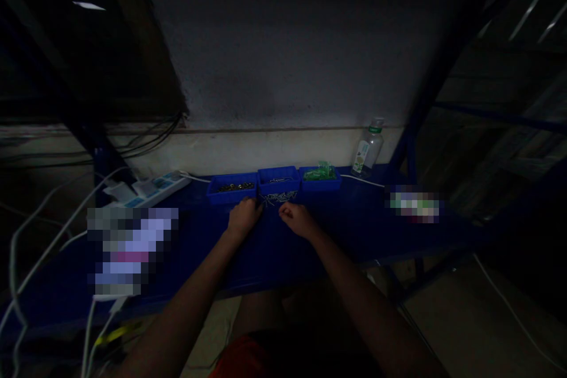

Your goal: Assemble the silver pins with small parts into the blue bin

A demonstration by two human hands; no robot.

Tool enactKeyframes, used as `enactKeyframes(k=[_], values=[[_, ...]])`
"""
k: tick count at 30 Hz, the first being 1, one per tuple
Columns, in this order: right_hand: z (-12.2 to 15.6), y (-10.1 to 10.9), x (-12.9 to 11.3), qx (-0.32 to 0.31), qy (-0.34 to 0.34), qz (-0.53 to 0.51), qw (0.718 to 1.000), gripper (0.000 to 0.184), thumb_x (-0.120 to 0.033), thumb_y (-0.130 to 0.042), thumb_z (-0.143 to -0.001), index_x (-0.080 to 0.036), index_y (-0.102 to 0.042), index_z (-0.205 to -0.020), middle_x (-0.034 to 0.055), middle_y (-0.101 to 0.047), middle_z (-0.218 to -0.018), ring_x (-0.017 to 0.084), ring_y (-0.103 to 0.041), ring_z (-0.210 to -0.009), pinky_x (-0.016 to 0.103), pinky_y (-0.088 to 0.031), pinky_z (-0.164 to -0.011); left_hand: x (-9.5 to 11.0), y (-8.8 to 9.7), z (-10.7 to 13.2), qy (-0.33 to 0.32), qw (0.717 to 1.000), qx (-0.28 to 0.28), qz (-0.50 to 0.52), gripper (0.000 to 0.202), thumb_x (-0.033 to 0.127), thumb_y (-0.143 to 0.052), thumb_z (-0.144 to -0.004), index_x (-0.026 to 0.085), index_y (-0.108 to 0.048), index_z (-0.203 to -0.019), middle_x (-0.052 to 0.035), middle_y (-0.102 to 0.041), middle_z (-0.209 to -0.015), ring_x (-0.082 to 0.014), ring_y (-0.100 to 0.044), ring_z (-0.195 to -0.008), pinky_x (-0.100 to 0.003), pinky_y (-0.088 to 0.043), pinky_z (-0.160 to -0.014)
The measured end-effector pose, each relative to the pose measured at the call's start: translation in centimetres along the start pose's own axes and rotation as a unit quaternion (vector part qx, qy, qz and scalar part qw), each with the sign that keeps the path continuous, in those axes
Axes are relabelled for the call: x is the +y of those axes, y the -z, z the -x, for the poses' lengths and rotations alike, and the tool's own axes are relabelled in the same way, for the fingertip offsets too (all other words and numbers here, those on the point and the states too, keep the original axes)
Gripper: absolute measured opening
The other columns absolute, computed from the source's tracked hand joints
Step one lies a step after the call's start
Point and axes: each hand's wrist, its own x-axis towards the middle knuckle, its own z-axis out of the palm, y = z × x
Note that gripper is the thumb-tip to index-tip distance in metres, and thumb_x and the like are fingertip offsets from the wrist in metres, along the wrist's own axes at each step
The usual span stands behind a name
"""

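Note:
My left hand (243,217) rests on the blue bench with its fingers curled under, just in front of the left blue bin. Whatever it may hold is hidden. To its right, my right hand (298,220) is closed, thumb and fingertips drawn together; anything between them is too small and dark to make out. A loose pile of thin, silvery screw-like pieces (280,196) lies just beyond both hands. Behind it stands the middle blue bin (279,172) with a few similar pieces. Small brassy metal parts (239,187) fill the left bin, and green plastic pieces (319,173) heap up in the right one.
At the back right stands a clear bottle (368,147) with a green-banded neck. A white power strip (155,188) with plugs and cables lies at the left. Blurred-out items sit at both ends of the blue bench (274,260). A wall closes off the back.

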Motion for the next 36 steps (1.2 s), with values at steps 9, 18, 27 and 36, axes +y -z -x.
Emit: enactKeyframes(k=[9, 18, 27, 36], values=[[-0.1, 0.0, -0.1, 0.003, -0.009, -0.019, 1.000, 0.013, -0.026, -0.048, -0.079, -0.021, -0.058, -0.084, -0.0012, -0.061, -0.070, 0.011, -0.055, -0.061, 0.019, -0.039, -0.056, -0.3, -0.6, 0.4, -0.021, 0.996, 0.033, 0.079, 0.026, 0.033, -0.036, -0.084, 0.018, -0.057, -0.088, -0.0098, -0.061, -0.087, -0.0196, -0.058, -0.077, -0.027, -0.041, -0.067], [0.1, 0.0, -0.4, -0.031, 0.002, -0.099, 0.995, 0.016, -0.028, -0.046, -0.082, -0.020, -0.058, -0.087, 0.0002, -0.064, -0.075, 0.011, -0.059, -0.070, 0.021, -0.043, -0.064, 1.5, -1.4, 3.4, -0.146, 0.965, 0.019, 0.218, 0.021, 0.030, -0.038, -0.084, 0.021, -0.056, -0.083, -0.0038, -0.060, -0.084, -0.0160, -0.056, -0.079, -0.026, -0.041, -0.074], [-0.4, 0.1, 0.2, -0.010, -0.028, -0.160, 0.987, 0.016, -0.026, -0.055, -0.072, -0.017, -0.059, -0.084, 0.0003, -0.062, -0.075, 0.011, -0.058, -0.069, 0.023, -0.044, -0.066, 1.2, -0.8, 3.3, -0.098, 0.946, 0.056, 0.303, 0.024, 0.035, -0.042, -0.082, 0.018, -0.055, -0.093, -0.0024, -0.061, -0.080, -0.0144, -0.057, -0.071, -0.024, -0.042, -0.067], [-0.1, 0.1, 0.5, -0.040, 0.019, -0.172, 0.984, 0.018, -0.028, -0.056, -0.072, -0.017, -0.063, -0.084, 0.0014, -0.065, -0.081, 0.013, -0.059, -0.074, 0.025, -0.044, -0.071, 1.5, -0.8, 3.6, -0.174, 0.939, 0.002, 0.297, 0.028, 0.038, -0.043, -0.082, 0.020, -0.063, -0.088, -0.0042, -0.063, -0.086, -0.0162, -0.057, -0.079, -0.026, -0.042, -0.073]])
